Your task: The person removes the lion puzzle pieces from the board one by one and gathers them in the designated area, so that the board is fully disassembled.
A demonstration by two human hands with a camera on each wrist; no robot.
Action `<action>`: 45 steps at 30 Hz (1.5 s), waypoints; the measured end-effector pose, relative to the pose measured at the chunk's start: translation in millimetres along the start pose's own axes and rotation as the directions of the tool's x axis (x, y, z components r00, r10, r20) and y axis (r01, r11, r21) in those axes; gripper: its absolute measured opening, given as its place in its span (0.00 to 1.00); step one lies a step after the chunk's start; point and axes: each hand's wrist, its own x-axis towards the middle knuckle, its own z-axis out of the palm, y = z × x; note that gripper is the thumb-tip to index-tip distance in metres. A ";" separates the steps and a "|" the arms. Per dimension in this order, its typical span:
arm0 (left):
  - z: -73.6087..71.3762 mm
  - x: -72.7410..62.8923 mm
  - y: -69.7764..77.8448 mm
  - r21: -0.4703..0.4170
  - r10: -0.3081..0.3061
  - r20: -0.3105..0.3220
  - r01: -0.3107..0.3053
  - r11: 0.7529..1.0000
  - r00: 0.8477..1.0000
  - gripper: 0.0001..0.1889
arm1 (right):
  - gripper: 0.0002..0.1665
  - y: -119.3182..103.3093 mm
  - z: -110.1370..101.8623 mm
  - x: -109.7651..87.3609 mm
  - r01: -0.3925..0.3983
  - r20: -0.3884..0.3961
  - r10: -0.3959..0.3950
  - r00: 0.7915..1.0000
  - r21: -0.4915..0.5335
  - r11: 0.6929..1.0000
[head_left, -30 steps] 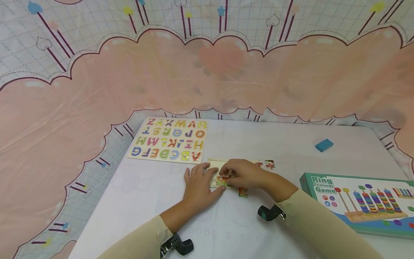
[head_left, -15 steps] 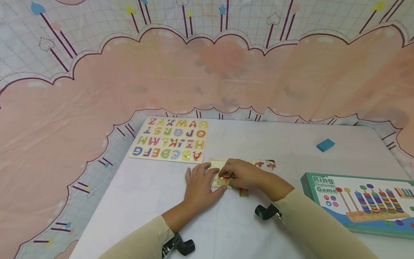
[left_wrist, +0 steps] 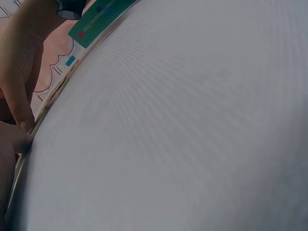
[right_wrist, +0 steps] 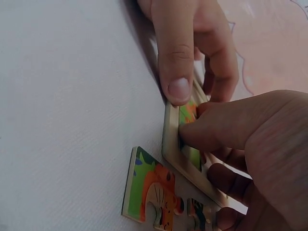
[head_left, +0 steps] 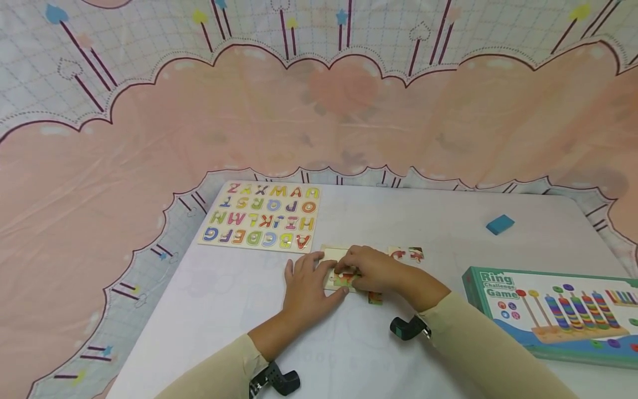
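A small wooden jigsaw tray lies on the white table, with colourful puzzle pieces in its near part. My left hand rests spread at the tray's left end, its thumb pressing the near rim in the right wrist view. Over the tray, my right hand has curled fingers and pinches a puzzle piece low in the frame, partly hidden by the thumb. One loose piece with an orange animal lies just outside the rim; a darker piece is beside it.
Two more loose pieces lie behind the right wrist. An alphabet board sits at the back left. A blue block stands far right, and a Ring Challenge Game box lies at the right, near the right forearm.
My right hand and wrist have shifted slightly left over the tray, fingers still on the piece. The left hand keeps its place at the tray.
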 end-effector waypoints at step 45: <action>-2.1 1.2 0.7 -0.004 -0.014 0.017 0.014 1.000 1.000 0.29 | 0.25 -10.4 1.1 -2.7 -0.023 -0.044 0.026 0.999 0.058 0.998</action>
